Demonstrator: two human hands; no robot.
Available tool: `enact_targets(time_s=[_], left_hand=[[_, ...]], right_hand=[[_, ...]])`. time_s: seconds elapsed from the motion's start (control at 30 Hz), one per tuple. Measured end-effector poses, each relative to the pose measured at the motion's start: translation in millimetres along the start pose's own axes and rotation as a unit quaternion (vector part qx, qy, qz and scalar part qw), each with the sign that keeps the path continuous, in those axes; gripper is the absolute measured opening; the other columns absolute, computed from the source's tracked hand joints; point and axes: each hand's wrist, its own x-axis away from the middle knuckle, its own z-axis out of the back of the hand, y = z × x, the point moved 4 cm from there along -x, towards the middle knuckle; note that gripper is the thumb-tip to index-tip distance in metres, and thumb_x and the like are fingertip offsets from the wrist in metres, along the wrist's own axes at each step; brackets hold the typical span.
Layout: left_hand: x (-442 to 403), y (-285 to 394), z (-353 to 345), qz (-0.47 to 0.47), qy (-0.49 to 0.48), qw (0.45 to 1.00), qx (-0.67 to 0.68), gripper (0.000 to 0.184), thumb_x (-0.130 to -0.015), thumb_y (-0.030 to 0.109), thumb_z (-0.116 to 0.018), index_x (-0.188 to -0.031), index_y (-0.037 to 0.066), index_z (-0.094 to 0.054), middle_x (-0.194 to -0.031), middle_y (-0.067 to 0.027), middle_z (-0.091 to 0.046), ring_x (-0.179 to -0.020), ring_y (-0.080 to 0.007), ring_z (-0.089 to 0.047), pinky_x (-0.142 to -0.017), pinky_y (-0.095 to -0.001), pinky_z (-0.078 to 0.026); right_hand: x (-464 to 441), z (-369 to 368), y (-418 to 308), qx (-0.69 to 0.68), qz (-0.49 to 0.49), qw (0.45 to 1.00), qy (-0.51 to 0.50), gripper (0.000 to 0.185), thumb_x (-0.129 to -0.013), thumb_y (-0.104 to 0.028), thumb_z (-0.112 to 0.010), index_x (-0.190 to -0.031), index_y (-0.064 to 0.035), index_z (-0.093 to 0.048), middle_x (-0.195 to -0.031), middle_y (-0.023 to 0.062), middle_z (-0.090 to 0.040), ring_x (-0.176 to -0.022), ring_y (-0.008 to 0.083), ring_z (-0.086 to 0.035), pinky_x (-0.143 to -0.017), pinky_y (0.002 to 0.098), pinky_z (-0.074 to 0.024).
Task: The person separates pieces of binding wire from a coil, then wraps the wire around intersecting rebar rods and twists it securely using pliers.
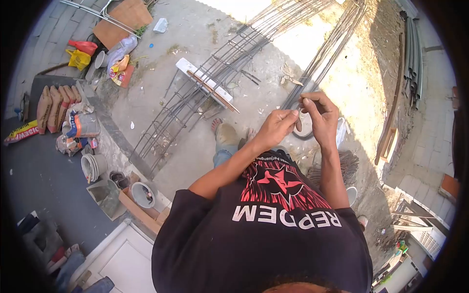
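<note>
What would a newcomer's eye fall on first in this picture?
Probably the black shirt with its red star print, filling the lower middle. Just above it, the left hand and right hand are raised close together. Beyond them, a steel bar cage stretches diagonally across the ground.

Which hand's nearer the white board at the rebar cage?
Left. The left hand is to the right of and below the white board in the picture; the right hand is farther right. Neither touches it.
</note>
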Motion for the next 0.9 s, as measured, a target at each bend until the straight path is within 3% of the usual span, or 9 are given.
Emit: enact_targets(time_s=[0.1, 0.2, 0.33, 0.47, 0.5, 0.6, 0.7, 0.8, 0.9], left_hand=[[1.3, 0.3, -0.1, -0.019, -0.044, 0.999, -0.012, 0.052, -0.114, 0.041, -0.046, -0.090, 0.002, -0.070, -0.059, 0.0076, -0.040, -0.051, -0.0035, -0.032, -0.048, -0.0246, -0.025], [3.2, 7.7, 3.2, 0.016, 0.012, 0.992, 0.126, 0.047, -0.114, 0.040, -0.047, -0.097, 0.002, -0.069, -0.059, 0.0078, -0.039, -0.050, -0.0038, -0.031, -0.047, -0.0245, -0.026], [13.6, -5.5, 17.9, 0.003, 0.064, 0.973, 0.220, 0.034, -0.113, 0.032, -0.050, -0.103, 0.004, -0.066, -0.059, 0.0080, -0.036, -0.049, -0.0034, -0.031, -0.045, -0.0232, -0.026], [7.0, 6.5, 26.0, -0.053, 0.118, 0.943, 0.307, 0.023, -0.112, 0.024, -0.053, -0.106, 0.005, -0.064, -0.061, 0.0075, -0.037, -0.051, -0.0029, -0.033, -0.044, -0.0224, -0.026], [2.9, 10.5, 33.7, -0.075, 0.141, 0.931, 0.329, 0.021, -0.112, 0.023, -0.054, -0.107, 0.005, -0.064, -0.062, 0.0075, -0.037, -0.052, -0.0028, -0.033, -0.044, -0.0223, -0.026], [-6.6, 18.0, 83.8, -0.142, 0.236, 0.915, 0.295, 0.020, -0.112, 0.022, -0.054, -0.111, 0.004, -0.062, -0.064, 0.0065, -0.038, -0.053, -0.0044, -0.035, -0.044, -0.0234, -0.028], [2.0, -3.2, 141.9, -0.141, 0.385, 0.856, 0.314, 0.019, -0.112, 0.020, -0.051, -0.114, 0.002, -0.059, -0.065, 0.0057, -0.037, -0.052, -0.0064, -0.035, -0.044, -0.0247, -0.028], [18.2, -45.4, 171.0, -0.069, 0.430, 0.800, 0.414, 0.018, -0.111, 0.018, -0.048, -0.115, 0.002, -0.057, -0.065, 0.0044, -0.037, -0.052, -0.0079, -0.034, -0.044, -0.0258, -0.028], [21.9, -69.4, 176.6, -0.054, 0.463, 0.752, 0.466, 0.019, -0.110, 0.018, -0.048, -0.111, 0.004, -0.060, -0.066, 0.0034, -0.036, -0.051, -0.0083, -0.032, -0.044, -0.0262, -0.028]], right_hand=[[-13.3, 1.5, 3.4, -0.063, -0.042, 0.995, -0.061, 0.010, -0.098, -0.006, -0.072, -0.104, 0.0008, -0.075, -0.090, 0.0065, -0.074, -0.080, 0.0115, -0.066, -0.072, 0.0274, -0.0535], [-18.5, -10.4, 4.6, -0.149, -0.092, 0.982, -0.065, 0.007, -0.097, -0.006, -0.073, -0.101, -0.0001, -0.075, -0.088, 0.0055, -0.074, -0.079, 0.0112, -0.065, -0.073, 0.0272, -0.0532], [-14.3, -26.8, 17.8, -0.068, -0.056, 0.993, -0.083, 0.005, -0.096, -0.005, -0.075, -0.098, -0.0003, -0.074, -0.091, 0.0072, -0.074, -0.085, 0.0125, -0.067, -0.077, 0.0294, -0.0546], [8.0, -56.6, 15.7, -0.119, -0.130, 0.982, -0.065, 0.037, -0.107, -0.026, -0.061, -0.133, 0.0003, -0.064, -0.116, 0.0116, -0.070, -0.097, 0.0173, -0.068, -0.085, 0.0324, -0.0568], [19.0, -64.8, 23.1, -0.129, -0.162, 0.965, -0.162, 0.048, -0.110, -0.033, -0.054, -0.144, -0.0003, -0.056, -0.125, 0.0132, -0.066, -0.101, 0.0191, -0.068, -0.085, 0.0334, -0.0573], [60.7, -78.2, 60.7, 0.023, -0.202, 0.910, -0.361, 0.035, -0.110, -0.028, -0.055, -0.127, 0.0002, -0.064, -0.097, 0.0120, -0.072, -0.079, 0.0237, -0.069, -0.070, 0.0393, -0.0540], [55.5, -65.9, 29.6, 0.282, 0.003, 0.912, -0.298, 0.026, -0.108, -0.021, -0.054, -0.119, -0.0019, -0.067, -0.081, 0.0198, -0.069, -0.070, 0.0361, -0.067, -0.068, 0.0446, -0.0508], [40.0, -37.6, 40.7, 0.429, 0.017, 0.868, -0.247, 0.022, -0.106, -0.017, -0.053, -0.116, -0.0053, -0.068, -0.081, 0.0262, -0.065, -0.076, 0.0445, -0.065, -0.071, 0.0467, -0.0502], [47.0, -16.2, 83.0, 0.450, 0.001, 0.849, -0.278, 0.020, -0.106, -0.019, -0.055, -0.113, -0.0077, -0.070, -0.078, 0.0233, -0.064, -0.073, 0.0427, -0.065, -0.068, 0.0473, -0.0490]])
